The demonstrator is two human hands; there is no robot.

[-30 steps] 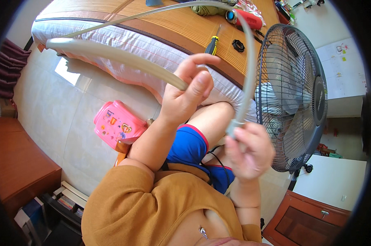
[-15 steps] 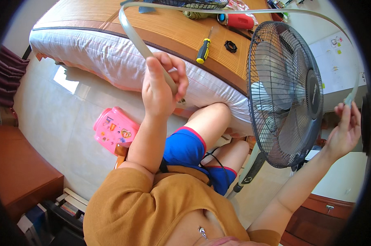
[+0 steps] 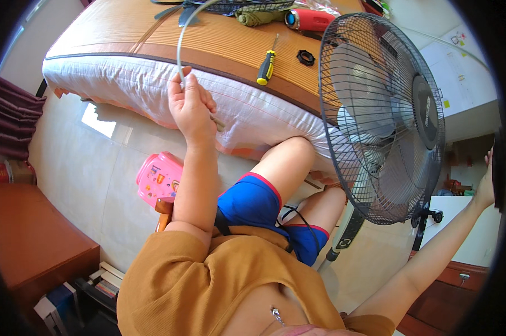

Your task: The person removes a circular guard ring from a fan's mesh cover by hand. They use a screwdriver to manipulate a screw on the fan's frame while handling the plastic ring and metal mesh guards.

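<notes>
My left hand [image 3: 192,112] is closed around one end of a pale, flexible hoop band [image 3: 180,47], raised in front of the bed's side. A short tan end of it sticks out by my palm. The band arcs up past the top edge and comes back down at the far right. There my right hand [image 3: 486,182] is at the picture's rim with its fingers mostly cut off; that end of the band is out of sight. Between my hands stands a fan [image 3: 382,117] with a black wire front grille and grey blades.
A screwdriver [image 3: 267,67] and a black ring-shaped nut [image 3: 305,57] lie on the bed mat [image 3: 230,50]. Behind them are a red cylinder [image 3: 312,20] and a green cloth roll [image 3: 258,18]. A pink stool [image 3: 157,176] stands on the floor at left.
My left hand has turned and moved left, its fingers now wrapped round the band. My right hand has moved further right to the picture's rim. The band is spread wider.
</notes>
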